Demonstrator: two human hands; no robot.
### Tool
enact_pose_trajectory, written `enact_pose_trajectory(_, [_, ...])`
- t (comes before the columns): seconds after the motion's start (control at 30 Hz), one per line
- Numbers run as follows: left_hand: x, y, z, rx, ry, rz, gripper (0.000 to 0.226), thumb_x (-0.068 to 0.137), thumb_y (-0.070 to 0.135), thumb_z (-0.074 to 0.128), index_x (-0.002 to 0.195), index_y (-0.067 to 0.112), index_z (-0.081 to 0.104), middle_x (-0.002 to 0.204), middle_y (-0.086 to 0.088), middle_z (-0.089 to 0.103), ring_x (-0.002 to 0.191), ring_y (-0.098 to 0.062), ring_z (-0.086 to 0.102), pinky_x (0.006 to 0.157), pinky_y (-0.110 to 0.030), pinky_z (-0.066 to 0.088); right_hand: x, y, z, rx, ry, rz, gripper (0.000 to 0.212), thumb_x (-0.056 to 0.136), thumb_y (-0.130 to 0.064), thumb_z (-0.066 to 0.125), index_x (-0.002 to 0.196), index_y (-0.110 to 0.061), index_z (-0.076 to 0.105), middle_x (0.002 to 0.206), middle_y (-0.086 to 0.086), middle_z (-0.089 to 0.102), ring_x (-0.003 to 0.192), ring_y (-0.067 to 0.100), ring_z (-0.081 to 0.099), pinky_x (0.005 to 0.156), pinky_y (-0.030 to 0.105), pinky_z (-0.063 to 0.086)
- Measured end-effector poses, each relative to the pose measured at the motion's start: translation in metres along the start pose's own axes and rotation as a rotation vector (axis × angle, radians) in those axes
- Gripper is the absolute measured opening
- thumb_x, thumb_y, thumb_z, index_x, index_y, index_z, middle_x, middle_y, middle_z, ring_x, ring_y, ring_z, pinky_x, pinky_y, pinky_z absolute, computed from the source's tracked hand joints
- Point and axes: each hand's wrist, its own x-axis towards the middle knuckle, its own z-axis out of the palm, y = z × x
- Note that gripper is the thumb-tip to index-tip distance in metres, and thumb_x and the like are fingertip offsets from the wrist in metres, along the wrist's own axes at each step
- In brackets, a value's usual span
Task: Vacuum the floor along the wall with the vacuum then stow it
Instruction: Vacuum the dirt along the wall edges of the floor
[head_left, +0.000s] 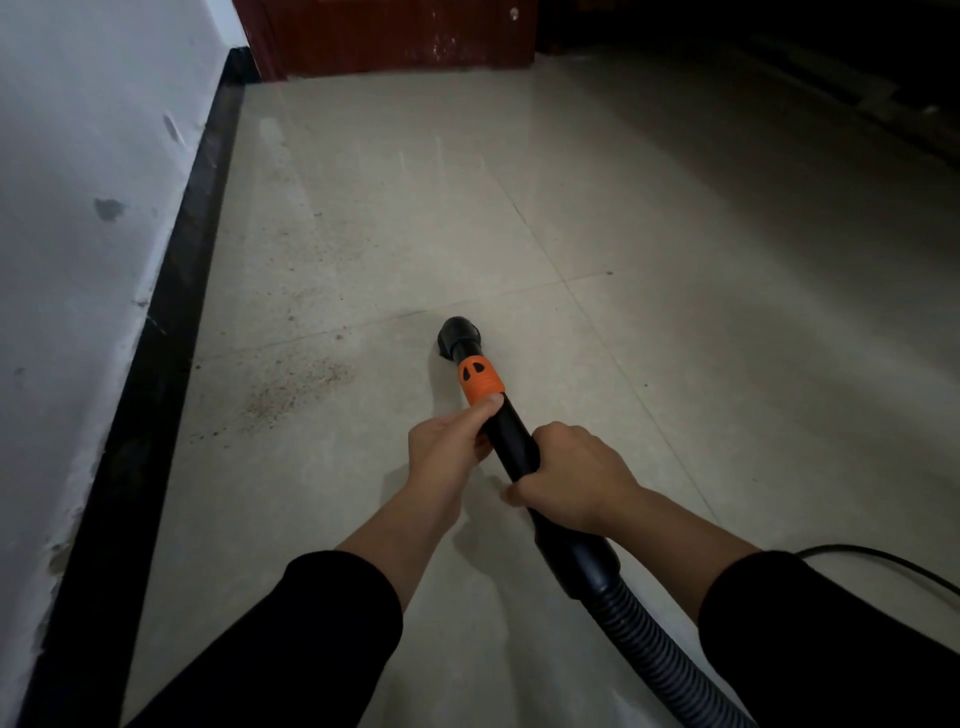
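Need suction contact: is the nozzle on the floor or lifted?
On the floor, it seems: the nozzle meets the tile, no gap showing, right of the dirt patch.

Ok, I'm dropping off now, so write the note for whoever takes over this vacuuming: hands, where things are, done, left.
Left hand: grips the wand just behind its orange collar, thumb on the collar.
Right hand: grips the wand further back, ahead of the hose.
Nozzle is low at the floor, right of the dust patch and apart from the baseboard.
Done: cannot tell; no stretch looks plainly cleaned.
Left: the dust patch and the speckled strip along the baseboard, then stow. Vacuum body out of view; cord trails at the right.
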Motion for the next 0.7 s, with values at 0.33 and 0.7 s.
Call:
enact_pose_trajectory(0.33, [0.001,-0.003,0.012,-0.015,-0.074,-0.053,0.013,0.081,0.02,0.077,0.085,0.01,0.069,0.092,-0.008,0.073,0.092,-0.018,0.07,0.078,-0.023,0.053,-0.008,0.008,-0.006,-0.018,0.036,0.039,0.023,0.073,-0.03,0.068,0.08,-0.017,0.049,0.076,0.0,0.057,0.067,0.019,0.059,0.056,0.026,0.045])
enact_pose_trajectory(0.7, [-0.007,-0.006,0.018,-0.014,-0.073,-0.065,0.015,0.08,0.019,0.078,0.081,0.007,0.068,0.091,-0.011,0.072,0.091,-0.02,0.07,0.078,-0.024,0.054,-0.015,0.015,-0.004,0.045,0.041,0.064,0.026,0.073,-0.029,0.07,0.085,-0.014,0.053,0.076,0.002,0.058,0.069,0.021,0.061,0.062,0.032,0.051])
